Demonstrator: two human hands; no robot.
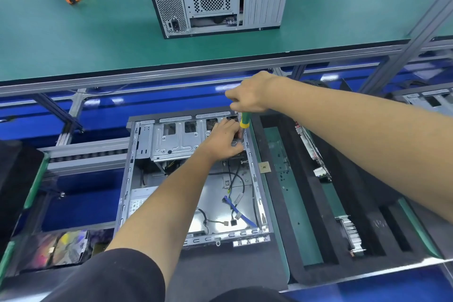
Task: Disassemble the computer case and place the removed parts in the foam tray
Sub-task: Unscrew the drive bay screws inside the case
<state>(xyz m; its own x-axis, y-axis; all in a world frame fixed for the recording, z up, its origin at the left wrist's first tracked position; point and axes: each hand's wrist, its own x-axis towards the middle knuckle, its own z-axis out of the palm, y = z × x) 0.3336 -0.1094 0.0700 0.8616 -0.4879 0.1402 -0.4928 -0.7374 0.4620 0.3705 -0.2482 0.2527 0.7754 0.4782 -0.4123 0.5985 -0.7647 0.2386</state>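
Head view: the open computer case (196, 179) is laid flat on the surface, with the black foam tray (326, 203) just beside it on the right. A green-and-yellow screwdriver (244, 121) is gripped by the right hand (247, 95), and the drive cage (171, 140) corner is held with the curled fingers of the left hand (224, 140).

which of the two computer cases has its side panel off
The near computer case, lying flat under the hands, is open with its cables and drive cage exposed. The far case on the green bench stands closed, showing only its rear panel.
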